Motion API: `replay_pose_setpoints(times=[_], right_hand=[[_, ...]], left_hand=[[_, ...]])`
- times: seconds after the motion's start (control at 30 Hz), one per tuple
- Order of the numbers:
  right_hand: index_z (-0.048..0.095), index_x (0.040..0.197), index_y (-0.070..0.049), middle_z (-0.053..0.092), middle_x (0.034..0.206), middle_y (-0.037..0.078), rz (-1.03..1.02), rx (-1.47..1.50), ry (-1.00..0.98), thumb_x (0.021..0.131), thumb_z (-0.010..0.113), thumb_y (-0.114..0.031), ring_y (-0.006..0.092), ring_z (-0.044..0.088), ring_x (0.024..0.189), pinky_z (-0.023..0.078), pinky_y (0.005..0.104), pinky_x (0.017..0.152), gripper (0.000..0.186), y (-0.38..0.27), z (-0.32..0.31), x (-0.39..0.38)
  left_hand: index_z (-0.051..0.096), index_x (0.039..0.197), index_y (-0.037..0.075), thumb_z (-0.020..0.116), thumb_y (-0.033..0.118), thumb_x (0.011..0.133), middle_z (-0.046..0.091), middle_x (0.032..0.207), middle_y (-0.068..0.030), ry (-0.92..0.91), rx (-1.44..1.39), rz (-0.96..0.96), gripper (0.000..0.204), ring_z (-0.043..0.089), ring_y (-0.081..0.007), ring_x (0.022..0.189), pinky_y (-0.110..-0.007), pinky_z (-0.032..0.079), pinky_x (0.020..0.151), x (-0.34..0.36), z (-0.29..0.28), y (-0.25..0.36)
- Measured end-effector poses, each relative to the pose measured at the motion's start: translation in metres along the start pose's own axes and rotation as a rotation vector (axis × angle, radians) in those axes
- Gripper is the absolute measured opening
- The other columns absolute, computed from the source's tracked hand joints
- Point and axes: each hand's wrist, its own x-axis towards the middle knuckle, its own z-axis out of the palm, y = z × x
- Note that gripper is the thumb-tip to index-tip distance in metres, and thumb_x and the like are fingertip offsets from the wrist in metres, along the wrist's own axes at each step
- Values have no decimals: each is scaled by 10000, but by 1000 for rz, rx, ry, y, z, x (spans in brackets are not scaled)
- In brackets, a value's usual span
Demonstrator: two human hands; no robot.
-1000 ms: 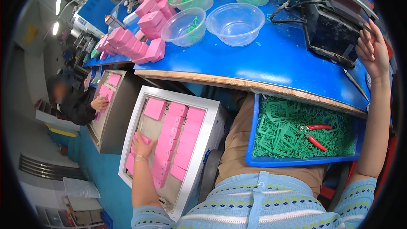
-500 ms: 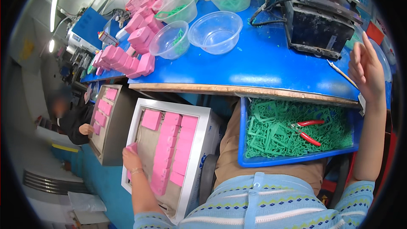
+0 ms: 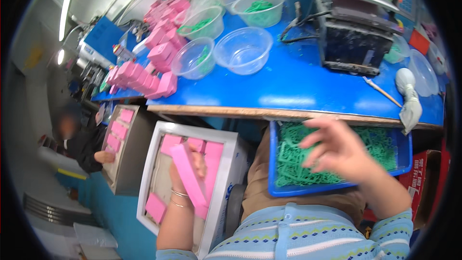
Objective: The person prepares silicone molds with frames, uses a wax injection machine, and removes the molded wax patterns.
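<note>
My left hand (image 3: 197,162) is closed on a long pink bar (image 3: 188,175), tilted above a white-framed box (image 3: 147,183). I cannot tell whether the bar is one piece or several blocks in a row. Pink blocks (image 3: 213,153) stand in the box, and a single pink block (image 3: 155,208) lies at its lower left. My right hand (image 3: 337,149) is open, fingers apart and slightly bent, above a blue bin (image 3: 308,190) of green plastic frames and scraps (image 3: 293,163). No pliers show there now; the hand covers that part.
On the blue table (image 3: 216,89) are several clear bowls (image 3: 243,50), some with green pieces, and stacked pink blocks (image 3: 139,77). A black machine (image 3: 356,43) stands at the right, near a stick (image 3: 382,91) and a tied white bundle (image 3: 409,98). Another person's hand (image 3: 104,157) touches a second box at left.
My left hand has left a pink block at the box's left side, moved right and lifted a long pink bar. My right hand has come from the table's right side down over the bin.
</note>
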Motion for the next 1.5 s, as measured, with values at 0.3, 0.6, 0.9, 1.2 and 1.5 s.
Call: replay_pose_setpoints(times=[0.3, 0.6, 0.9, 1.2, 1.5], right_hand=[[48, 1415, -60, 262, 1378, 160, 209, 698, -481, 844, 391, -616, 252, 381, 1203, 347, 382, 969, 867, 49, 30, 12], [-17, 1410, -54, 212, 1375, 219, -199, 70, -245, 699, 691, -384, 320, 252, 1278, 245, 404, 1035, 1056, 31, 8, 1], [255, 1357, -178, 242, 1357, 283, -904, -1217, 33, 504, 805, -471, 372, 319, 1253, 183, 512, 1042, 1056, -6, -8, -13], [-120, 1409, -143, 92, 1434, 235, -69, 470, -178, 723, 679, -503, 333, 222, 1307, 272, 424, 1027, 1113, 14, -1, -17], [41, 1424, -145, 211, 1385, 183, -315, 61, 112, 670, 770, -253, 304, 284, 1267, 274, 421, 1029, 1054, 19, 7, -14]], left_hand=[[479, 729, 30, 241, 534, 918, 525, 585, -78, -487, 1124, 689, 588, 521, -166, 500, -262, 413, 474, 17, 153, -50], [434, 1149, -7, 264, 543, 916, 493, 1081, -127, -249, 1144, 745, 621, 478, -214, 983, -341, 359, 896, 22, 177, -77], [213, 1358, 8, 650, 524, 724, 394, 1301, -151, -587, 215, -544, 927, 402, -245, 1209, -395, 374, 956, 0, 188, -69], [118, 1373, -11, 818, 394, 569, 234, 1362, -257, -588, 1413, 367, 1141, 300, -380, 1243, -461, 255, 1024, -1, 185, -83], [-60, 1406, 31, 834, 441, 530, 41, 1457, -167, -694, 679, -235, 1317, 139, -272, 1345, -443, 239, 1049, 2, 199, -81]])
